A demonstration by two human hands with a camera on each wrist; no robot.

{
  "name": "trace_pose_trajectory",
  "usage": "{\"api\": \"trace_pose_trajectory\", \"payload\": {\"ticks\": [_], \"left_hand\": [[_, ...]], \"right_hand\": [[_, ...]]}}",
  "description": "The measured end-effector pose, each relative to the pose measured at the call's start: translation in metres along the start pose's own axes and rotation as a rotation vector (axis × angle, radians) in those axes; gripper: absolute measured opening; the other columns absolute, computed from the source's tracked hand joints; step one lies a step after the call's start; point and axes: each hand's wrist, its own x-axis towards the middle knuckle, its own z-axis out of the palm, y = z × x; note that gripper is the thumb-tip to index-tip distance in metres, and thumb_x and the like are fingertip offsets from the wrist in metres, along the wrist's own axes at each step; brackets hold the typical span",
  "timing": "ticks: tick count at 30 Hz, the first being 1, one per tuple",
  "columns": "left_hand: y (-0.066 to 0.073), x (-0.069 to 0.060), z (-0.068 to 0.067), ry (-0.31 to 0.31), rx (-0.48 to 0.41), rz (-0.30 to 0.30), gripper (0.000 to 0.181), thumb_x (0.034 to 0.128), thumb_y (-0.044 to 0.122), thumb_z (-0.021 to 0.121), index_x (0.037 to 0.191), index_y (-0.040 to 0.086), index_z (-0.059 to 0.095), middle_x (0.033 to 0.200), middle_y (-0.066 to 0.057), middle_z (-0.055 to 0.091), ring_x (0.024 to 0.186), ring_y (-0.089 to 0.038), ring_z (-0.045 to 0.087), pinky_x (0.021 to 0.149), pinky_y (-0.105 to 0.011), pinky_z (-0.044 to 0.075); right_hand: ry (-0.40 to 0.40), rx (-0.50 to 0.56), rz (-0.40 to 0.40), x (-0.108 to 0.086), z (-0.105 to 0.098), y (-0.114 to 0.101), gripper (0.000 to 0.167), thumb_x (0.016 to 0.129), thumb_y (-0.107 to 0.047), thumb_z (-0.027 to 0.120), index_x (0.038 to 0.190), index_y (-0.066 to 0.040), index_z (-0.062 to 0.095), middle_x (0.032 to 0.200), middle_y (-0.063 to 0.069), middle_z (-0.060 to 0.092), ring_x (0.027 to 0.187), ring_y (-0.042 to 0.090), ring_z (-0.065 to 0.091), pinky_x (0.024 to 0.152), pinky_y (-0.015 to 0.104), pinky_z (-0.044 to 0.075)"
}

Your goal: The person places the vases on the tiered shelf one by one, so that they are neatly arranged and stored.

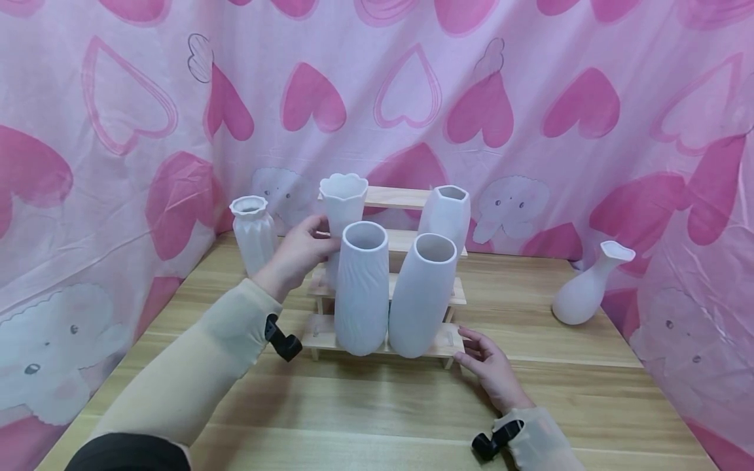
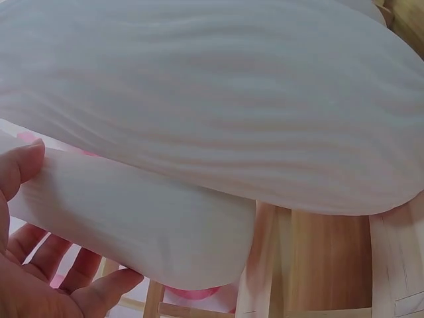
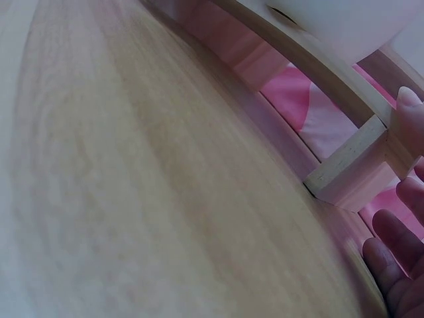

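Note:
My left hand [image 1: 300,252] grips a white vase with a scalloped rim [image 1: 344,196] on the left of the wooden step stand [image 1: 321,333]. In the left wrist view, thumb and fingers lie on opposite sides of that vase [image 2: 146,218]; a larger ribbed vase [image 2: 218,112] fills the foreground. My right hand [image 1: 491,369] holds the right end of the stand's lowest step, with the thumb against its edge in the right wrist view. On that step stand a ribbed vase [image 1: 362,294] and a smooth vase [image 1: 424,301], which leans right. Behind them is a vase with an angular mouth [image 1: 446,212].
A pleated white vase [image 1: 254,235] stands on the table [image 1: 365,418] left of the stand. A narrow-necked vase [image 1: 580,294] tilts at the right. Pink heart-patterned cloth [image 1: 406,85] hangs behind and along both sides.

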Motion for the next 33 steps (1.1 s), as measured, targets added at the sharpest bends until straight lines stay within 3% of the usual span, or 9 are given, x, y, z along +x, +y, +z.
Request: {"api": "trace_pose_trajectory", "payload": {"ticks": [22, 33], "left_hand": [[-0.002, 0.004, 0.008, -0.012, -0.011, -0.08, 0.057, 0.0889, 0.017, 0.069, 0.14, 0.014, 0.044, 0.127, -0.008, 0.051, 0.115, -0.027, 0.053, 0.091, -0.046, 0.049], [-0.002, 0.006, 0.011, -0.021, -0.03, -0.064, 0.057, 0.0879, 0.015, 0.069, 0.14, 0.013, 0.045, 0.127, -0.008, 0.051, 0.117, -0.027, 0.053, 0.09, -0.046, 0.05]], "right_hand": [[-0.011, -0.011, 0.037, 0.001, -0.001, -0.002, 0.061, 0.086, -0.021, 0.074, 0.14, -0.01, 0.048, 0.134, 0.013, 0.051, 0.116, 0.021, 0.049, 0.09, 0.022, 0.044], [-0.015, -0.006, 0.036, 0.001, -0.001, -0.002, 0.06, 0.086, -0.021, 0.073, 0.14, -0.009, 0.048, 0.133, 0.014, 0.052, 0.116, 0.022, 0.049, 0.089, 0.022, 0.045]]}}
